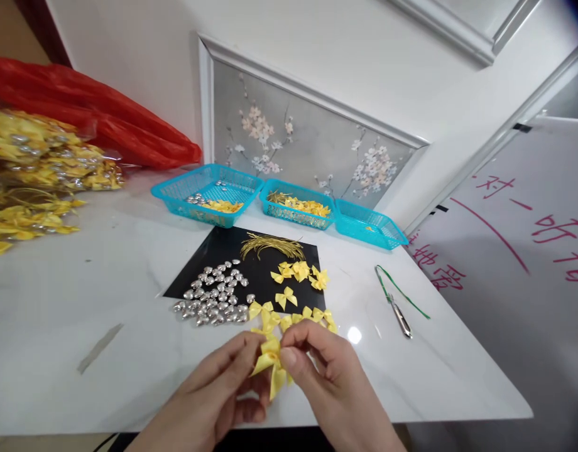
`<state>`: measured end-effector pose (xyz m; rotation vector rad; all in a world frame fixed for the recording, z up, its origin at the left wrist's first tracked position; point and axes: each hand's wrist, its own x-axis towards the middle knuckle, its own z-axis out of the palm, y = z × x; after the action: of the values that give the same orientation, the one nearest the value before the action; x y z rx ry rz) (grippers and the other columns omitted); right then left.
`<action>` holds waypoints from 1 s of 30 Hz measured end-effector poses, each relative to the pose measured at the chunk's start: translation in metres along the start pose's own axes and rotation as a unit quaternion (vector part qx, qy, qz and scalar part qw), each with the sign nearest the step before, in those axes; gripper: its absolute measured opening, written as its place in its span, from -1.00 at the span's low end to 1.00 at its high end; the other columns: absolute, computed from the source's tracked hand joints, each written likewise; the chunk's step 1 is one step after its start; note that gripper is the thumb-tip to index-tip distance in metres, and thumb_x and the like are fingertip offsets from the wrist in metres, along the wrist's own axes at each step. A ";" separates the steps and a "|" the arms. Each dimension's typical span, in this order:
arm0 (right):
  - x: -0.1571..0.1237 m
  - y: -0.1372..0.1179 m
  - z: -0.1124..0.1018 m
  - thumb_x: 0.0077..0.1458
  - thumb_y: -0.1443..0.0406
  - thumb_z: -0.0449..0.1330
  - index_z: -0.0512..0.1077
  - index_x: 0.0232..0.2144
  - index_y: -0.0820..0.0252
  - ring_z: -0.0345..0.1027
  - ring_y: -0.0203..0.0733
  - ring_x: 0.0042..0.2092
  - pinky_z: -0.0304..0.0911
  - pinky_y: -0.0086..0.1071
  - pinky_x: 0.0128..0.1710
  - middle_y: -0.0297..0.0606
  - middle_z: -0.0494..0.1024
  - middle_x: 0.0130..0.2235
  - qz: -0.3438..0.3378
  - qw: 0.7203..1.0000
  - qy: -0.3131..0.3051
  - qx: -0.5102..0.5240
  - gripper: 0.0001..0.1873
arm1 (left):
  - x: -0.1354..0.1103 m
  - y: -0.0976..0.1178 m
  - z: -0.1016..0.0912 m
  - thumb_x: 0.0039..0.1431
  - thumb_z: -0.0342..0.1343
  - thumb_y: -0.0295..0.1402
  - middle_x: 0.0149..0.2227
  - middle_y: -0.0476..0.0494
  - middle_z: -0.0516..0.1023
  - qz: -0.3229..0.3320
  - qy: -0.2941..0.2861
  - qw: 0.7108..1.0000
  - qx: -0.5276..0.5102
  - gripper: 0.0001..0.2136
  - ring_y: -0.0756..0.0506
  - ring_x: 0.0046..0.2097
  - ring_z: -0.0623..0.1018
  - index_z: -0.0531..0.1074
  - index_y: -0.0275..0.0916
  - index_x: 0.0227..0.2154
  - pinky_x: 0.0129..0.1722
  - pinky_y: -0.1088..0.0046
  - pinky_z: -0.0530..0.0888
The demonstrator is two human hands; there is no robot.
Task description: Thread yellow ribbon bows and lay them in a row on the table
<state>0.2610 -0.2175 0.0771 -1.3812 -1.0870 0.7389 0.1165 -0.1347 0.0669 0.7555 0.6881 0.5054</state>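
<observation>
Both of my hands pinch one yellow ribbon bow (271,366) over the near edge of the white marble table (58,314). My left hand (223,395) grips it from the left, fingers closed. My right hand (324,370) grips it from the right with thumb and fingertips. Just beyond lie several loose yellow bows (296,295), a heap of silver heart beads (213,298) and a bundle of gold wires (270,246), mostly on a black mat (223,248).
Three turquoise baskets (207,194) (296,207) (371,225) line the back, two holding yellow and silver pieces. Metal tweezers on a green cord (399,314) lie at right. Bagged yellow bows (39,169) and a red plastic bag (95,116) fill the left. A whiteboard with red writing (519,251) leans at right.
</observation>
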 end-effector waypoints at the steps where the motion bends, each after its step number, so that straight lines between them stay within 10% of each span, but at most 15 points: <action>1: -0.001 -0.002 -0.001 0.24 0.19 0.19 0.47 -0.32 0.14 0.36 -0.22 -0.26 0.23 -0.39 -0.25 -0.32 0.53 -0.33 0.001 1.000 0.001 -0.031 -0.84 | 0.000 0.002 -0.003 0.02 0.39 -0.02 -0.29 -0.07 0.60 0.035 0.017 0.999 0.034 -0.71 -0.11 -0.26 0.52 0.65 -0.08 -0.29 -0.33 0.45 0.52; 7: 0.002 -0.007 -0.001 0.22 0.23 0.20 0.49 -0.28 0.13 0.36 -0.22 -0.27 0.23 -0.38 -0.24 -0.32 0.54 -0.33 0.005 0.998 -0.026 -0.052 -0.88 | 0.002 0.013 -0.004 0.12 0.26 0.01 -0.53 -0.02 0.40 0.122 -0.045 0.956 0.263 -0.64 -0.08 -0.41 0.37 0.50 -0.17 -0.56 -0.38 0.45 0.35; 14: -0.006 0.020 0.010 0.17 0.07 0.31 0.49 -0.21 0.16 0.33 -0.23 -0.25 0.24 -0.39 -0.24 -0.28 0.51 -0.27 0.040 0.988 -0.027 0.150 -0.71 | 0.002 0.005 0.004 0.11 0.28 -0.02 -0.47 0.02 0.42 0.134 0.024 0.974 0.182 -0.70 -0.10 -0.30 0.37 0.50 -0.13 -0.53 -0.24 0.43 0.35; 22: -0.003 0.023 0.015 0.12 0.17 0.35 0.59 -0.42 0.14 0.33 -0.17 -0.24 0.22 -0.33 -0.19 -0.27 0.49 -0.32 -0.019 0.990 -0.010 0.140 -0.83 | 0.005 -0.003 -0.001 0.09 0.33 -0.07 -0.42 0.04 0.43 0.077 0.002 0.996 0.042 -0.73 -0.08 -0.30 0.32 0.48 -0.13 -0.50 -0.23 0.44 0.36; 30: -0.006 0.023 -0.003 0.19 -0.01 0.27 0.47 -0.37 0.19 0.15 -0.30 -0.38 0.10 -0.44 -0.38 -0.36 0.34 -0.43 0.038 0.991 0.007 0.126 -0.62 | -0.002 -0.003 0.010 0.00 0.35 0.00 -0.51 0.04 0.36 0.136 0.055 0.972 0.185 -0.66 -0.08 -0.35 0.30 0.49 -0.15 -0.58 -0.32 0.48 0.30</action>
<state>0.2656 -0.2223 0.0540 -1.2138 -0.9005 0.8890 0.1230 -0.1420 0.0707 1.1894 0.7972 0.6826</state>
